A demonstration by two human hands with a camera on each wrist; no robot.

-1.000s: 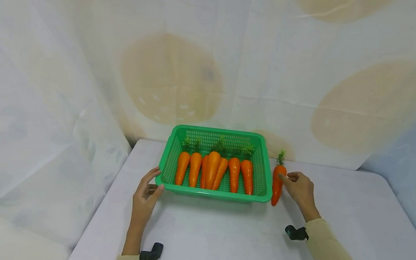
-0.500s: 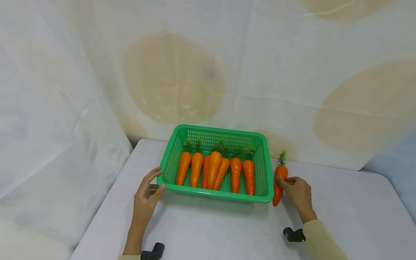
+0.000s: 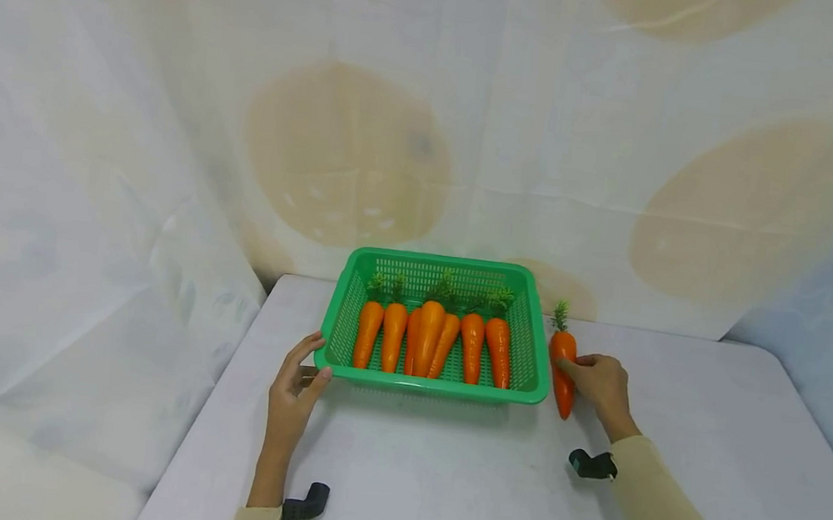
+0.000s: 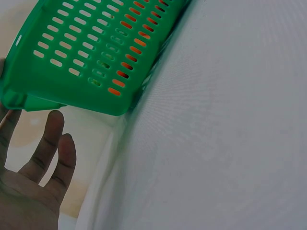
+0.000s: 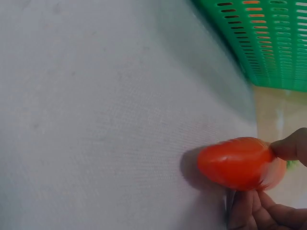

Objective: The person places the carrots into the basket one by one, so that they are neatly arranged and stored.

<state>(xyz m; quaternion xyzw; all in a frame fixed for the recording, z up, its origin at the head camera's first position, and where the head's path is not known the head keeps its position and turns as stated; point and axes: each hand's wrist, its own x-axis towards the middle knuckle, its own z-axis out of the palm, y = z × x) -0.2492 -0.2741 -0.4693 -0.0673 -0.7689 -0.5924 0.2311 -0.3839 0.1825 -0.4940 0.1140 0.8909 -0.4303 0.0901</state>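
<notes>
Between thumb and fingers, my right hand [image 3: 600, 385] pinches an orange carrot [image 3: 562, 374] with a green leafy top, just right of the green basket [image 3: 427, 386]. In the right wrist view the carrot [image 5: 235, 163] points its tip at the camera, a shadow beside it on the table. My left hand [image 3: 293, 390] holds the basket's front left corner, thumb and fingertips at the rim. Two of its fingers [image 4: 50, 136] stand apart from the basket in the left wrist view. Inside the basket several carrots [image 3: 429, 341] lie in a row, tops toward the back.
The basket stands on a white-covered table [image 3: 433, 479], near its back edge. A pale curtain [image 3: 519, 136] with tan round patches hangs directly behind, and more cloth [image 3: 85, 262] hangs at the left. A black camera mount sits on each wrist.
The right hand has closed its fingers on the carrot beside the basket. The carrot's tip has swung to the right and toward me. The left hand and basket have barely moved.
</notes>
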